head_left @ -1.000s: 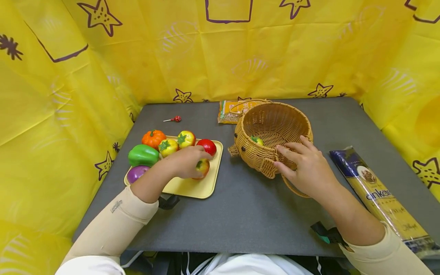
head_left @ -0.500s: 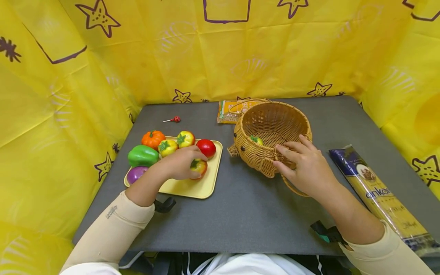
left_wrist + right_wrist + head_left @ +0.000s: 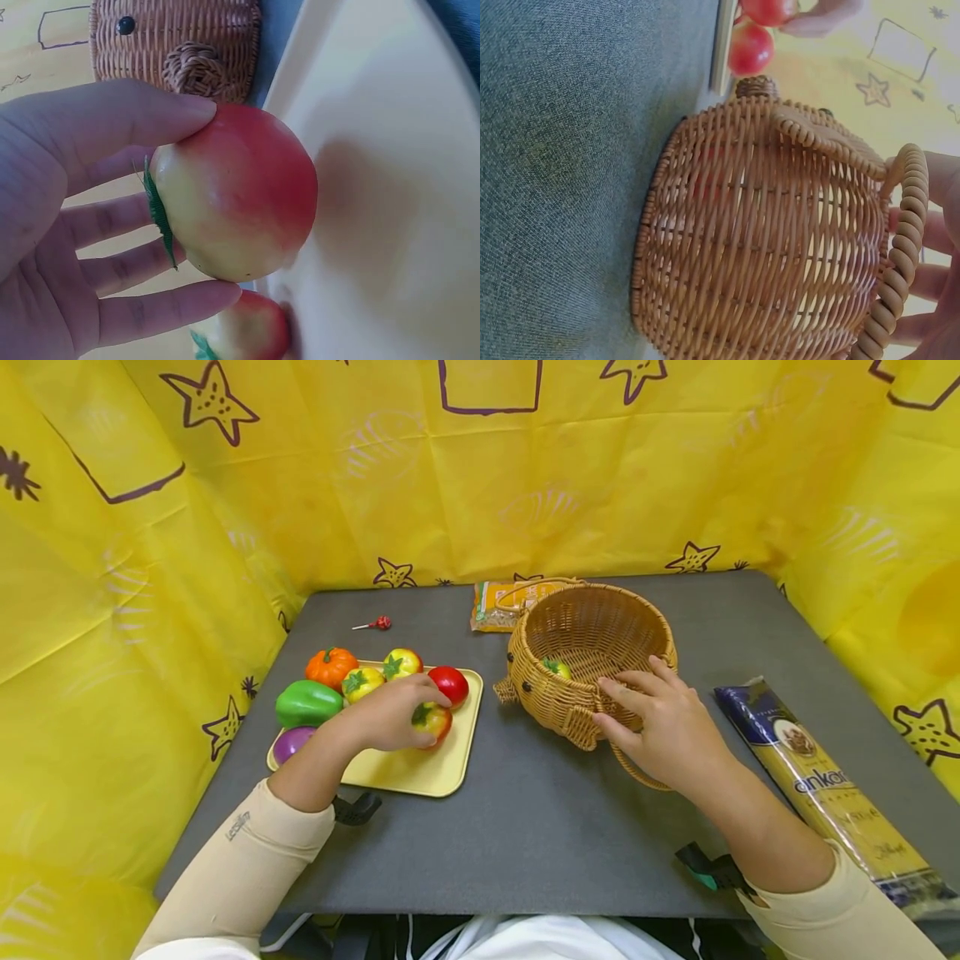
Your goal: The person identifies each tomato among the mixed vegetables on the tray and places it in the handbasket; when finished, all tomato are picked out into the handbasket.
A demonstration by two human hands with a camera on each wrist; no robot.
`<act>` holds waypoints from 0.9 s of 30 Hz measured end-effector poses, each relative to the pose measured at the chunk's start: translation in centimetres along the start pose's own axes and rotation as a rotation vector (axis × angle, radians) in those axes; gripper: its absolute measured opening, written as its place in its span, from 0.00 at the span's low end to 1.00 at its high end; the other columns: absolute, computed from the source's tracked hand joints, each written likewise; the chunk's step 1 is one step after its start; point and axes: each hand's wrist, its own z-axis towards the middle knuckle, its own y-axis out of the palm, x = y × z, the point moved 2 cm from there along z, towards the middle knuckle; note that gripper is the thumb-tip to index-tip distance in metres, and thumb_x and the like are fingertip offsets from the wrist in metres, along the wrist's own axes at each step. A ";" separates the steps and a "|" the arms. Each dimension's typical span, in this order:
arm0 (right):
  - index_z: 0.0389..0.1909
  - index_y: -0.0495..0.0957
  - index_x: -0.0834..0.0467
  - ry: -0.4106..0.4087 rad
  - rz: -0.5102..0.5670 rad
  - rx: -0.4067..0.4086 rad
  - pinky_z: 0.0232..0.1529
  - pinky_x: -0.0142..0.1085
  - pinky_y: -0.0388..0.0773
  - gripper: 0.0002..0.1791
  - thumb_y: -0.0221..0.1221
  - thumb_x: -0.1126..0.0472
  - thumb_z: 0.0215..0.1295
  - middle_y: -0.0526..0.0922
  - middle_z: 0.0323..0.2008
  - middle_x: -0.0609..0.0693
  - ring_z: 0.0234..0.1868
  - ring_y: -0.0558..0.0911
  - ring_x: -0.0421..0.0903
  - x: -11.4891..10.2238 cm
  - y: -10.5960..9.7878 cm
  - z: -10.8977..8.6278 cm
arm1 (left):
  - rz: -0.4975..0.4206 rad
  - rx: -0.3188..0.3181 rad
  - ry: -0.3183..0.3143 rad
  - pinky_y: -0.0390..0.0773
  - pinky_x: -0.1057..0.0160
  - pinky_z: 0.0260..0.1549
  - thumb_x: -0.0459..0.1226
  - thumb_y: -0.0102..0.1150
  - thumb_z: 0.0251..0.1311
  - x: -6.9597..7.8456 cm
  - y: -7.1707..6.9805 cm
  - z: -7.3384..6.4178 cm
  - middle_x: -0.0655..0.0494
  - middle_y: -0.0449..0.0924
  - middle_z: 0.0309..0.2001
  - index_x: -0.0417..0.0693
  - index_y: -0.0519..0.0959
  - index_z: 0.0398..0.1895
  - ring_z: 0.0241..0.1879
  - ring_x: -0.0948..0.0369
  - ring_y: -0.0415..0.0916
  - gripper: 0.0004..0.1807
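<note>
My left hand (image 3: 393, 714) holds a red-and-yellow toy fruit with a green leafy top (image 3: 232, 191) between thumb and fingertips, close over the front right part of the pale yellow tray (image 3: 405, 777). Behind it on the tray are a plain red fruit (image 3: 449, 686) and two similar yellow-and-red leafy fruits (image 3: 363, 683). My right hand (image 3: 671, 731) rests at the near rim of a wicker basket shaped like an animal (image 3: 558, 706), its fingers fairly straight over the rim and the thumb outside. A leafy-topped fruit (image 3: 557, 668) lies inside. In the right wrist view, the basket's handle (image 3: 904, 259) crosses before the fingers.
At the tray's left are an orange pumpkin (image 3: 331, 668), a green pepper (image 3: 308, 703) and a purple vegetable (image 3: 292, 743). A lollipop (image 3: 381, 623) lies behind. An orange packet (image 3: 489, 614) sits behind the basket; a long pasta packet (image 3: 825, 785) lies at right.
My left hand, with the toy fruit, has shifted slightly left over the tray, and more of the fruit shows. My right hand and the basket have stayed in place.
</note>
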 end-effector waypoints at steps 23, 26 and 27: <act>0.60 0.84 0.55 -0.017 -0.010 0.013 0.50 0.79 0.68 0.25 0.70 0.52 0.63 0.83 0.56 0.61 0.70 0.67 0.73 0.1 0.2 -0.1 | 0.002 0.060 0.008 0.73 0.51 0.61 0.40 0.73 0.54 2.7 -4.5 3.4 0.51 0.77 0.57 0.49 0.83 0.59 0.58 0.50 0.75 0.26; 0.60 0.84 0.55 -0.016 -0.011 0.012 0.50 0.79 0.68 0.24 0.70 0.52 0.63 0.83 0.56 0.61 0.70 0.67 0.73 0.0 0.1 -0.1 | 0.006 0.063 0.009 0.71 0.51 0.64 0.41 0.72 0.55 3.3 -5.4 4.3 0.51 0.76 0.59 0.51 0.82 0.60 0.60 0.51 0.73 0.27; 0.60 0.84 0.55 -0.017 -0.011 0.012 0.50 0.79 0.68 0.24 0.70 0.52 0.64 0.83 0.56 0.61 0.70 0.67 0.73 0.0 0.1 0.0 | 0.011 0.064 0.013 0.71 0.51 0.64 0.41 0.72 0.55 3.5 -5.7 4.6 0.52 0.76 0.59 0.51 0.82 0.61 0.61 0.51 0.73 0.27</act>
